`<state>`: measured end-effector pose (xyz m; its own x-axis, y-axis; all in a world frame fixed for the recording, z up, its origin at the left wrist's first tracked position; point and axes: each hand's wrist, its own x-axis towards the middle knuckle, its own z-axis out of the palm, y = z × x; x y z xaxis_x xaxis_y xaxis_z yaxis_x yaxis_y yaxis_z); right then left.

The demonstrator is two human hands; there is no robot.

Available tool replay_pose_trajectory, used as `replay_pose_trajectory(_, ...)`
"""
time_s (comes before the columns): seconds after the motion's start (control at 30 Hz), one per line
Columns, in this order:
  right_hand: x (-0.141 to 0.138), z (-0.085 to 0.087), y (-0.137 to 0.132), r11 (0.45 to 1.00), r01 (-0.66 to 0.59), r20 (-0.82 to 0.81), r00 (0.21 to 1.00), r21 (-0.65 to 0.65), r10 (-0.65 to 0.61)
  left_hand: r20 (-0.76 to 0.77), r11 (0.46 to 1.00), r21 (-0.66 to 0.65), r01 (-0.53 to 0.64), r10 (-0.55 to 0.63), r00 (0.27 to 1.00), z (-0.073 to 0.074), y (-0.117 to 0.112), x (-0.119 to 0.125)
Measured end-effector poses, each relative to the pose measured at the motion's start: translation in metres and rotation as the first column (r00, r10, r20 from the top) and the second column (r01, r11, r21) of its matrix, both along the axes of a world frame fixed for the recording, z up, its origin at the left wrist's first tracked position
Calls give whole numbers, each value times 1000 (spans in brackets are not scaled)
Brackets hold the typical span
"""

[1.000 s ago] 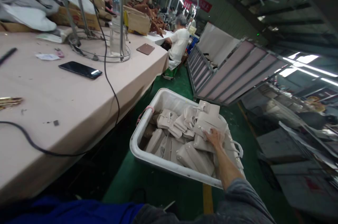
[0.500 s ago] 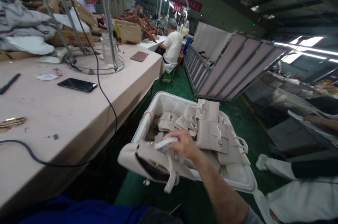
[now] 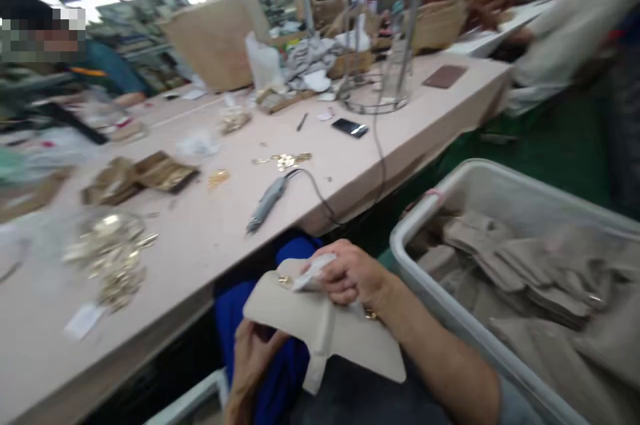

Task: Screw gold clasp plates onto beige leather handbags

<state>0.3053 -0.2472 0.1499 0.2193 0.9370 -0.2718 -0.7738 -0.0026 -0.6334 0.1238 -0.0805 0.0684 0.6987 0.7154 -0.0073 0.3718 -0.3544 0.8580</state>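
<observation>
Table (image 3: 195, 265) beyond, right hand (image 3: 356, 273) closed on bag (image 3: 287, 303)

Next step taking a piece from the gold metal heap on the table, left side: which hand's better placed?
Left hand, probably: it's at the left edge of the bag, nearer the metal heap. The right hand is farther away, above the bag, gripping something white.

A beige bag (image 3: 290, 305) is held near its upper edge by the right hand (image 3: 353, 275), together with a white wrap (image 3: 315, 273), and is touched at its left end by the left hand (image 3: 253, 351). A power tool (image 3: 267, 205) and a phone (image 3: 350, 127) are laid on the table (image 3: 195, 278). Similar bags (image 3: 540, 271) are piled in a tub (image 3: 525, 201).
</observation>
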Motion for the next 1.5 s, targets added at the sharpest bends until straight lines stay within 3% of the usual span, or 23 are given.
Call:
replay_pose_trajectory(0.07, -8, 9, 14, 995, -92, -22, 996, 24, 92, 29, 999, 22, -46, 45, 999, 12, 18, -42)
replay_pose_trajectory(0.17, -24, 13, 39, 976, -216, -81, 973, 27, 218, 149, 999, -9, -41, 42, 988, 21, 29, -78)
replay_pose_trajectory(0.27, -40, -1, 74, 964, -263, -48, 964, -34, 261, 256, 996, -80, 28, -7, 967, 20, 30, -101)
replay_pose_trajectory(0.37, -46, -26, 110, 964, -191, 178, 958, -184, 224, 203, 995, -83, 50, -32, 979, 18, 23, -120)
replay_pose_trajectory(0.43, -45, -43, 128, 957, -181, 415, 871, -228, 264, 118, 999, -48, -7, 12, 993, 19, 16, -129)
replay_pose_trajectory(0.5, -45, -56, 139, 949, -226, 601, 734, -220, 315, 64, 996, -21, -87, 88, 994, 21, 9, -135)
replay_pose_trajectory(0.7, -53, -74, 158, 921, -309, 793, 486, -237, 367, -50, 971, -20, -237, 236, 971, 29, 6, -146)
replay_pose_trajectory(0.83, -57, -76, 172, 912, -351, 811, 458, -212, 364, 53, 875, 174, -452, 450, 891, 51, 12, -142)
replay_pose_trajectory(0.9, -58, -76, 178, 908, -363, 819, 442, -211, 367, 111, 883, 53, -466, 459, 882, 67, 13, -129)
replay_pose_trajectory(1.0, -59, -79, 185, 913, -336, 858, 372, -231, 354, 211, 913, -302, -276, 346, 914, 84, 14, -101)
replay_pose_trajectory(1.1, -60, -83, 188, 922, -316, 885, 332, -223, 327, 343, 839, -535, -99, 323, 882, 78, 18, -75)
replay_pose_trajectory(1.23, -55, -90, 187, 917, -332, 862, 372, -223, 344, 413, 741, -671, 11, 362, 836, 55, 23, -60)
replay_pose_trajectory(1.3, -53, -95, 187, 915, -332, 847, 393, -231, 357, 421, 752, -660, 9, 359, 833, 50, 23, -58)
replay_pose_trajectory(1.5, -53, -110, 192, 888, -374, 819, 396, -269, 415, 354, 875, -457, -160, 344, 869, 54, 20, -61)
